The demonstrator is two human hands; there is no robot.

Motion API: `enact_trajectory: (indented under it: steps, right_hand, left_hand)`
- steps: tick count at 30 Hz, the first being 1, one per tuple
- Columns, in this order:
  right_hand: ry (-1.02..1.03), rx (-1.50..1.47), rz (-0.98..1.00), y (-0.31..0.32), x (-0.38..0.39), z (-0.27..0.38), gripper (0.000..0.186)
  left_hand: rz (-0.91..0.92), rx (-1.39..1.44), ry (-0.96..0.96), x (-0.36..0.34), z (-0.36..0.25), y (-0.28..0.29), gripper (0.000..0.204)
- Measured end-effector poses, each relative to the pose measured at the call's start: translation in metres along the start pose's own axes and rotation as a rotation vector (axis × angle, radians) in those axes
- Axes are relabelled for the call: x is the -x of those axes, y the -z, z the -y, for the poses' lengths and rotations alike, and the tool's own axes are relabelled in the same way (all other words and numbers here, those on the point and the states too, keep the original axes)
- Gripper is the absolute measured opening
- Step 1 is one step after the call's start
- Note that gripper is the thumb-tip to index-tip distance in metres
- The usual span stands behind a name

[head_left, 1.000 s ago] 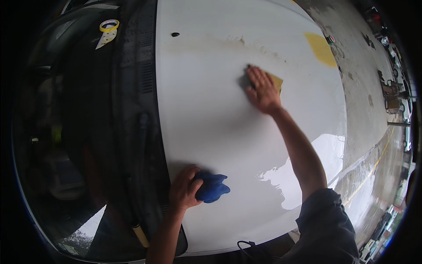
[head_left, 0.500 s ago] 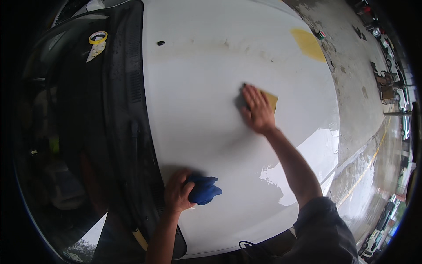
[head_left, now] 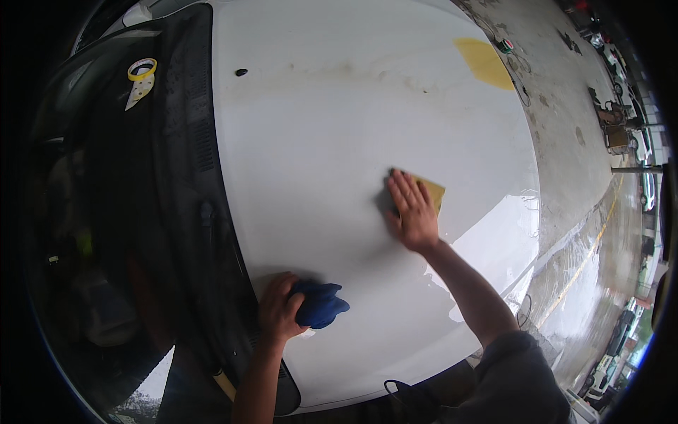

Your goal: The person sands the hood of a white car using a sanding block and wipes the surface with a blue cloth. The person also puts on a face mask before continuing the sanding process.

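A white car bonnet [head_left: 318, 141] stretches out in front of me. My right hand [head_left: 415, 215] lies flat on it, fingers stretched out over a tan sheet of sandpaper [head_left: 432, 194]. One corner of the sheet sticks out beside the fingers; the palm hides the rest. Nearer the windscreen, my left hand [head_left: 282, 309] is closed round a bunched blue cloth [head_left: 321, 305] that rests against the bonnet.
A roll of yellow tape [head_left: 142, 69] lies on the dark windscreen side at the far left. Farther off on the bonnet are a small black nozzle [head_left: 241, 72] and a flat yellow patch [head_left: 484, 63]. A wet, shiny area [head_left: 494, 226] lies right of my right forearm.
My right hand has slid nearer to me across the bonnet with the sandpaper under it. My left hand stays on the blue cloth. The whole view has shifted slightly.
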State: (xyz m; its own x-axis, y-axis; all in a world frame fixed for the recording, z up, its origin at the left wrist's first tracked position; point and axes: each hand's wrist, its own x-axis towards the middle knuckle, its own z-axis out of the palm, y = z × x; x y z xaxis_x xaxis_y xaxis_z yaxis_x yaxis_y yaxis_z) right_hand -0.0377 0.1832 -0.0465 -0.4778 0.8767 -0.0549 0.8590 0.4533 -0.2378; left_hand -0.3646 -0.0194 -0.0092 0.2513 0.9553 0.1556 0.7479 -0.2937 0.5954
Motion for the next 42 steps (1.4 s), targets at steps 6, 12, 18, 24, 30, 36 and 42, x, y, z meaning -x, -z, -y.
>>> enact_trajectory:
  steps: [6,12,18,24,30,36,42]
  right_hand:
    - [0.026,-0.002,-0.190,0.027,-0.113,-0.060,0.062]
    - [0.012,-0.005,-0.007,0.001,-0.043,0.007,0.067]
    - [0.242,-0.001,-0.025,0.014,-0.082,-0.003,0.064]
    - [0.052,-0.039,-0.257,0.004,-0.134,-0.007,0.058]
    - [0.249,0.144,0.265,0.011,-0.003,0.011,0.072]
    - [0.003,0.038,-0.185,0.027,-0.139,-0.081,0.065]
    - [0.245,0.011,0.318,0.015,0.074,-0.007,0.074]
  left_hand:
    - [-0.058,0.011,-0.040,-0.002,0.004,-0.013,0.066]
    - [-0.003,-0.026,0.004,0.001,0.002,-0.005,0.068]
    - [-0.009,-0.043,0.011,0.013,0.006,-0.010,0.072]
    - [-0.031,-0.029,-0.011,-0.009,-0.003,-0.003,0.065]
    - [-0.047,-0.024,-0.014,0.003,0.005,-0.004,0.078]
    - [-0.028,-0.005,-0.048,-0.014,-0.002,-0.009,0.078]
    - [-0.032,-0.031,0.001,0.005,0.002,-0.007,0.062]
